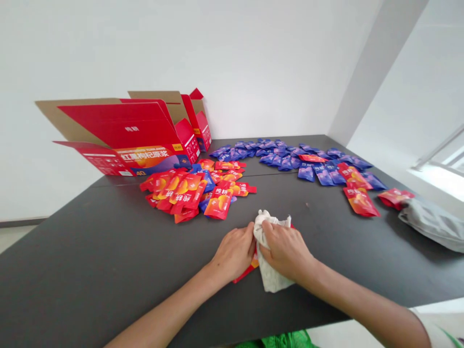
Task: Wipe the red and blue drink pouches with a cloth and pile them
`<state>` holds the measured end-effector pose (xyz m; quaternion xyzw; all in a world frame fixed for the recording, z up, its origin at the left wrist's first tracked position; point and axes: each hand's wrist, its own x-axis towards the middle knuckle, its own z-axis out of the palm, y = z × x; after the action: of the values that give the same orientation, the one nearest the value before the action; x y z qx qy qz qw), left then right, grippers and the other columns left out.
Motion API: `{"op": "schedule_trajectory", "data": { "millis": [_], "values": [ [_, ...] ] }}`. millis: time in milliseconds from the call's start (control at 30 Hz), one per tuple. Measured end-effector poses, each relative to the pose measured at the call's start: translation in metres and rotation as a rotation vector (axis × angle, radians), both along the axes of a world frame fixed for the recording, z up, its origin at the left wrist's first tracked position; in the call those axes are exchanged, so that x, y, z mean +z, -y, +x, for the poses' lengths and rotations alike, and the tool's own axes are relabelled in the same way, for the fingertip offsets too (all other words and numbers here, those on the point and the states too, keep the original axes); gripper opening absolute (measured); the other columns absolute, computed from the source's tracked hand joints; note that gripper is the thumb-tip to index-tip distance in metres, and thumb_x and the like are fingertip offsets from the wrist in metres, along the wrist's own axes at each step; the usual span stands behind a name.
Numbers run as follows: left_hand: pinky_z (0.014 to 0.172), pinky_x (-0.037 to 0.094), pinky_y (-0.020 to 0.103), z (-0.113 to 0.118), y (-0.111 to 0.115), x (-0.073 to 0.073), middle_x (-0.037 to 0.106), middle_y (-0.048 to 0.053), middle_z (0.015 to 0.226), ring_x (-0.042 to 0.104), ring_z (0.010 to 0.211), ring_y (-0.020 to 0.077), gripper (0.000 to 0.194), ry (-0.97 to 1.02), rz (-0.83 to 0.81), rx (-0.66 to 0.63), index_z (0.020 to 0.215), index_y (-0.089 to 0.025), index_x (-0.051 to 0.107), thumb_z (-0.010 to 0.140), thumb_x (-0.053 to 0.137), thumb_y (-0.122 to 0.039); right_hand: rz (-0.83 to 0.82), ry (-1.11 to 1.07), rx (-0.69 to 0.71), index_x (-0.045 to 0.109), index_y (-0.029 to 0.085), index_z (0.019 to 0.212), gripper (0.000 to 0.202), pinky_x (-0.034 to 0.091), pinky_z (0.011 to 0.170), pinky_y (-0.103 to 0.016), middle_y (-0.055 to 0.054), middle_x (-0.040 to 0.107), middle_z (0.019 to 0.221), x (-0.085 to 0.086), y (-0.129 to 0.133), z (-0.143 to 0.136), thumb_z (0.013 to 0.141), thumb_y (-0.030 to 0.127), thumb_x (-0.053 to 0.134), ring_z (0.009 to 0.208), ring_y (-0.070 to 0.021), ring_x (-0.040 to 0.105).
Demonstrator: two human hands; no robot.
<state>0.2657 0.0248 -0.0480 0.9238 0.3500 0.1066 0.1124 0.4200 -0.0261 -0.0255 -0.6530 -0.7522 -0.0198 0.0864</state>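
Note:
My right hand [288, 249] is closed on a crumpled white cloth [275, 280], bunched at the top and hanging loose toward me. Under the cloth lies a red and orange pouch [247, 273], mostly covered; only its lower left part and a small upper corner show. My left hand [235, 250] is at the pouch's left side, its fingers curled in against the cloth and pouch. Its fingertips are partly hidden. To the left beyond my hands is a heap of red pouches [186, 191] with a few blue ones mixed in.
Two open red cartons [141, 125] stand at the back left. Blue-purple pouches [279, 159] are spread along the back of the dark table [108, 261]. Several red pouches [360, 201] and a grey cloth item [431, 222] lie at right. Something green [286, 340] shows below the front edge.

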Motion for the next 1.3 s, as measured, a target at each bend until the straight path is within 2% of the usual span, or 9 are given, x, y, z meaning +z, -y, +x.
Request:
{"op": "schedule_trajectory", "data": {
  "millis": [133, 300, 500, 700, 900, 1000, 1067, 1167, 1300],
  "values": [
    [0.067, 0.042, 0.030, 0.001, 0.001, 0.001, 0.061, 0.006, 0.082, 0.059, 0.076, 0.0202, 0.020, -0.055, 0.018, 0.038, 0.094, -0.019, 0.044, 0.092, 0.025, -0.026, -0.035, 0.065, -0.217, 0.046, 0.017, 0.095, 0.020, 0.041, 0.060, -0.029, -0.010, 0.061, 0.082, 0.006, -0.004, 0.000, 0.084, 0.033, 0.040, 0.071, -0.0225, 0.060],
    [0.070, 0.043, 0.030, 0.001, 0.002, 0.002, 0.062, 0.006, 0.087, 0.060, 0.082, 0.0205, 0.014, -0.073, 0.029, 0.039, 0.096, -0.019, 0.042, 0.089, 0.031, -0.023, -0.117, 0.059, -0.095, 0.045, 0.018, 0.098, 0.019, 0.041, 0.067, -0.029, -0.009, 0.060, 0.088, 0.012, 0.005, -0.014, 0.081, 0.026, 0.044, 0.079, -0.0211, 0.059],
    [0.065, 0.042, 0.029, 0.001, 0.003, 0.003, 0.062, 0.004, 0.082, 0.060, 0.075, 0.0199, 0.017, -0.097, 0.057, 0.058, 0.093, -0.020, 0.042, 0.092, 0.026, -0.026, -0.115, 0.139, -0.273, 0.046, 0.016, 0.099, 0.021, 0.041, 0.065, -0.029, -0.010, 0.060, 0.087, 0.014, 0.002, -0.003, 0.086, 0.032, 0.039, 0.079, -0.0218, 0.060],
    [0.066, 0.041, 0.029, 0.000, 0.003, 0.004, 0.062, 0.005, 0.084, 0.060, 0.079, 0.0206, 0.012, -0.110, 0.064, 0.031, 0.093, -0.020, 0.042, 0.090, 0.031, -0.023, -0.155, 0.091, -0.026, 0.048, 0.018, 0.096, 0.019, 0.041, 0.067, -0.030, -0.008, 0.061, 0.086, 0.017, 0.012, -0.010, 0.081, 0.028, 0.044, 0.078, -0.0219, 0.060],
    [0.066, 0.040, 0.029, -0.004, -0.002, 0.005, 0.062, 0.004, 0.081, 0.059, 0.074, 0.0187, 0.017, -0.093, 0.097, 0.056, 0.091, -0.020, 0.042, 0.092, 0.025, -0.025, -0.090, 0.063, -0.397, 0.047, 0.018, 0.098, 0.026, 0.038, 0.059, -0.029, -0.010, 0.062, 0.085, 0.011, -0.015, 0.044, 0.086, 0.038, 0.036, 0.073, -0.0231, 0.060],
    [0.066, 0.040, 0.030, -0.008, -0.014, 0.003, 0.061, 0.006, 0.081, 0.059, 0.075, 0.0205, 0.019, -0.103, 0.158, 0.114, 0.091, -0.019, 0.042, 0.092, 0.024, -0.024, -0.080, -0.111, -0.469, 0.048, 0.019, 0.091, 0.032, 0.034, 0.055, -0.027, -0.009, 0.062, 0.080, 0.010, -0.023, 0.067, 0.087, 0.046, 0.033, 0.068, -0.0209, 0.058],
    [0.065, 0.039, 0.030, -0.011, -0.023, 0.002, 0.061, 0.007, 0.083, 0.059, 0.077, 0.0215, 0.018, -0.105, 0.182, 0.186, 0.091, -0.019, 0.042, 0.092, 0.025, -0.025, -0.050, -0.293, -0.385, 0.049, 0.019, 0.088, 0.034, 0.035, 0.055, -0.027, -0.008, 0.061, 0.077, 0.015, -0.021, 0.072, 0.087, 0.049, 0.034, 0.068, -0.0193, 0.056],
    [0.060, 0.037, 0.028, -0.019, -0.034, 0.003, 0.061, 0.006, 0.082, 0.060, 0.075, 0.0207, 0.016, -0.059, 0.158, 0.314, 0.092, -0.019, 0.042, 0.092, 0.027, -0.026, -0.105, -0.665, -0.044, 0.052, 0.018, 0.093, 0.035, 0.040, 0.061, -0.026, -0.005, 0.061, 0.081, 0.032, -0.009, 0.067, 0.086, 0.050, 0.039, 0.072, -0.0161, 0.055],
    [0.056, 0.036, 0.026, -0.032, -0.043, 0.014, 0.059, 0.004, 0.075, 0.059, 0.067, 0.0183, 0.016, 0.137, 0.137, 0.434, 0.091, -0.019, 0.041, 0.092, 0.027, -0.027, -0.483, -0.882, 0.525, 0.051, 0.020, 0.113, 0.040, 0.044, 0.069, -0.022, -0.001, 0.062, 0.096, 0.053, 0.011, 0.042, 0.083, 0.046, 0.049, 0.081, -0.0129, 0.056]
  ]
}}
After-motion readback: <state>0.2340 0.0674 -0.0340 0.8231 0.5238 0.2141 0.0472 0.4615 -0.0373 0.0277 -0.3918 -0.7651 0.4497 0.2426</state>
